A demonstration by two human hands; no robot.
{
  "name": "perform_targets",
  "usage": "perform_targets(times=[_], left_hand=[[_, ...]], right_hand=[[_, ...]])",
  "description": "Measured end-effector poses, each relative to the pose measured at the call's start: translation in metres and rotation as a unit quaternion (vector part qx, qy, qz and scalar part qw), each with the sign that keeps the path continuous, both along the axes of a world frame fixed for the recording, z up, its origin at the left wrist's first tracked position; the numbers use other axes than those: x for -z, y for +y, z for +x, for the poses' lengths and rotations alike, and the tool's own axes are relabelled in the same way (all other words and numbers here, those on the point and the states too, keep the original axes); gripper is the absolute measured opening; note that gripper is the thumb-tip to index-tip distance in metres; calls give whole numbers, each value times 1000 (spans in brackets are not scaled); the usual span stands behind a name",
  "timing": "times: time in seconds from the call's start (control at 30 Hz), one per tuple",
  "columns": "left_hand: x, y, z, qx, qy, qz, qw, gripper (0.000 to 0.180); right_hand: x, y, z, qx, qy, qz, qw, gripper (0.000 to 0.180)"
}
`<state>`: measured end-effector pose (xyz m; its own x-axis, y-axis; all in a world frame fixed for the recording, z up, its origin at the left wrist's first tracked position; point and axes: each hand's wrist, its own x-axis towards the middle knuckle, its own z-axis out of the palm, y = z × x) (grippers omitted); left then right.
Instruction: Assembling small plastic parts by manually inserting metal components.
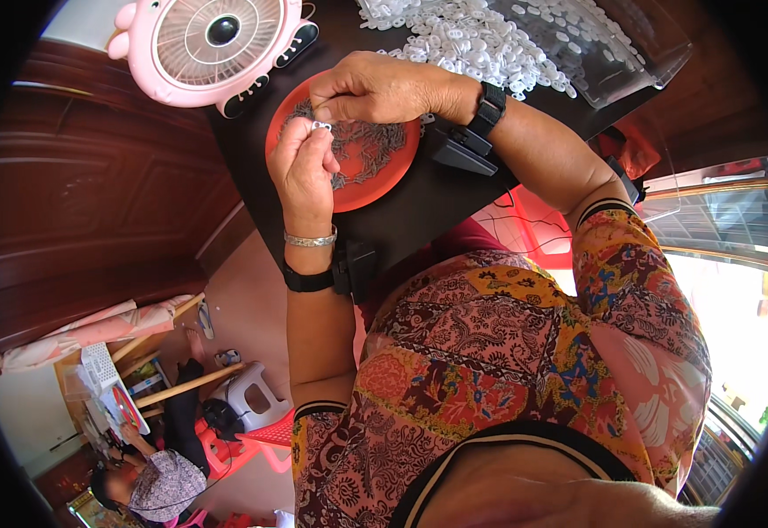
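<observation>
My left hand [304, 167] pinches a small white plastic piece [321, 126] with holes between thumb and fingers. Just above it, my right hand [384, 88] is closed in a pinch; whatever sits between its fingertips is too small to make out. The two sets of fingertips almost meet over a round orange-red plate [346, 201]. Many thin grey metal pieces [375, 150], perhaps screws, lie scattered in that plate, partly covered by my hands. Beyond my right hand, a heap of white oval plastic pieces [481, 44] spreads on the dark table.
A pink animal-shaped fan [221, 31] stands at the table's far left. A clear plastic container [621, 53] with more white pieces lies far right. Below the table's right edge is a red stool [533, 233]. Another person [168, 484] sits at the lower left, at a separate table.
</observation>
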<state>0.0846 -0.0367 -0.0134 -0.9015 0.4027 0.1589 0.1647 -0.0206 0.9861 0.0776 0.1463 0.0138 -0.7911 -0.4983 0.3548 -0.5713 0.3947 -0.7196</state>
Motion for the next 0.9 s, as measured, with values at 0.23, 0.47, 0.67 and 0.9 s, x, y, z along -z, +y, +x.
perform_targets(times=[0.23, 0.47, 0.67, 0.9], left_hand=[[2, 3, 2, -6, -20, 40, 999, 17], [4, -2, -6, -54, -13, 83, 995, 15], [2, 1, -3, -55, -18, 100, 993, 13], [-1, 3, -1, -56, -19, 93, 994, 13]], right_hand=[[0, -1, 1, 11, 17, -2, 1000, 24], [-3, 43, -24, 244, 84, 32, 966, 28], [10, 81, -31, 299, 61, 257, 917, 19], [29, 76, -41, 311, 51, 255, 914, 18]])
